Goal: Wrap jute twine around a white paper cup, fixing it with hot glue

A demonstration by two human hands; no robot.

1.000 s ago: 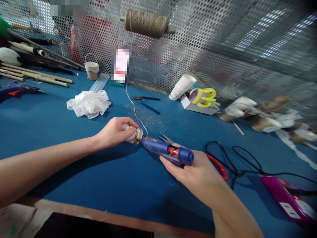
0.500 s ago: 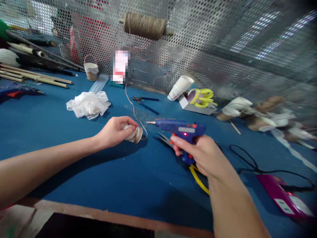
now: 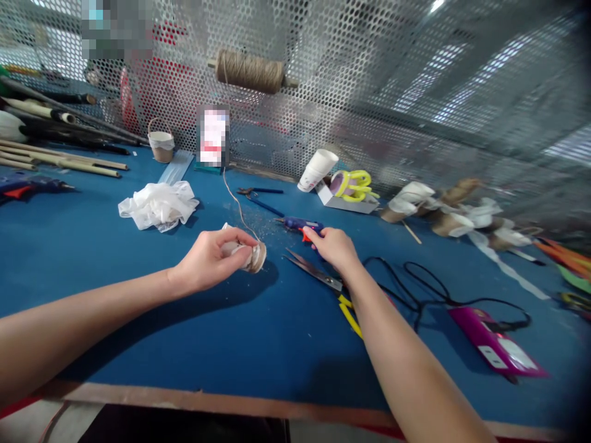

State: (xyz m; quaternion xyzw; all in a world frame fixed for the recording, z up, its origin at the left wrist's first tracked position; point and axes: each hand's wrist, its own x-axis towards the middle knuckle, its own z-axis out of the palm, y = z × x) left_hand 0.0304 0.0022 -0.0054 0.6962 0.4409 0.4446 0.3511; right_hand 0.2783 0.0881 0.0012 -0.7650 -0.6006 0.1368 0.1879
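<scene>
My left hand (image 3: 210,258) is closed around a small white paper cup (image 3: 244,253) lying on its side on the blue table (image 3: 138,307), its end partly wrapped in brown twine. A strand of twine (image 3: 233,197) runs from the cup up to the spool (image 3: 249,71) on the mesh wall. My right hand (image 3: 335,246) reaches further back and grips the handle of a blue hot glue gun (image 3: 300,224) that rests on the table, nozzle pointing left. Scissors (image 3: 318,277) with yellow handles lie just in front of that hand.
Crumpled white plastic (image 3: 157,206) lies at the left, blue pliers (image 3: 258,197) behind the cup. A purple power strip (image 3: 494,344) and black cable (image 3: 415,289) sit at right. Paper cups (image 3: 316,169), wrapped cups (image 3: 452,206), sticks (image 3: 60,157) and a small basket (image 3: 161,144) line the back.
My right hand has carried the glue gun away from the cup, back and to the right, and lowered it onto the table. My left hand has kept the cup in place.
</scene>
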